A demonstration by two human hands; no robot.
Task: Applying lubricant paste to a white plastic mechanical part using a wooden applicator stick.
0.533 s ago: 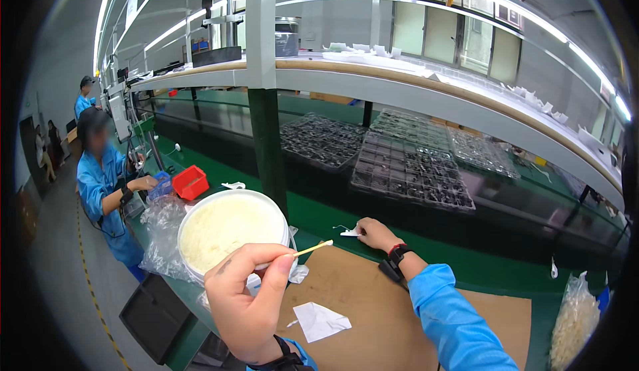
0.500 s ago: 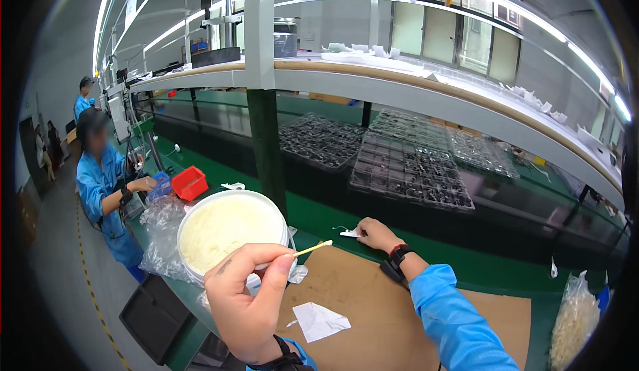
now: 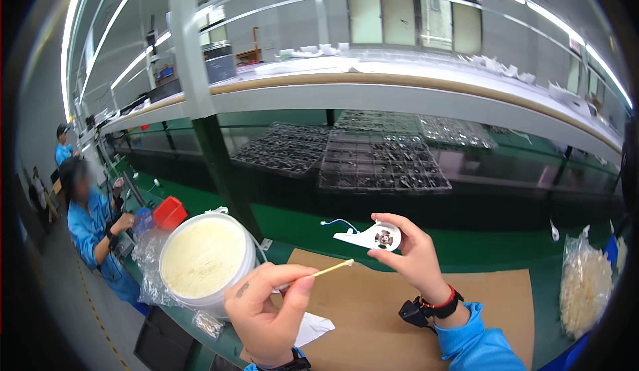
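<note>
My left hand [image 3: 266, 311] pinches a thin wooden stick [image 3: 329, 269] with a pale tip pointing right. My right hand [image 3: 413, 254] holds up a small white plastic part [image 3: 370, 237] with a round metal centre and a thin white wire trailing left. The stick's tip is a little below and left of the part, not touching it. A white tub of cream-coloured paste [image 3: 203, 258] stands just left of my left hand. Both hands hover over a brown cardboard sheet [image 3: 492, 304] on the green bench.
Black trays of small parts [image 3: 383, 161] fill the shelf behind. A clear bag of white pieces [image 3: 586, 284] lies at right. A white paper scrap [image 3: 313, 328] rests on the cardboard. A person in blue [image 3: 90, 224] works at left beside a red bin [image 3: 170, 211].
My right hand has lifted the white part off the bench and brought it up toward the stick. The left hand with the stick has stayed near the tub.
</note>
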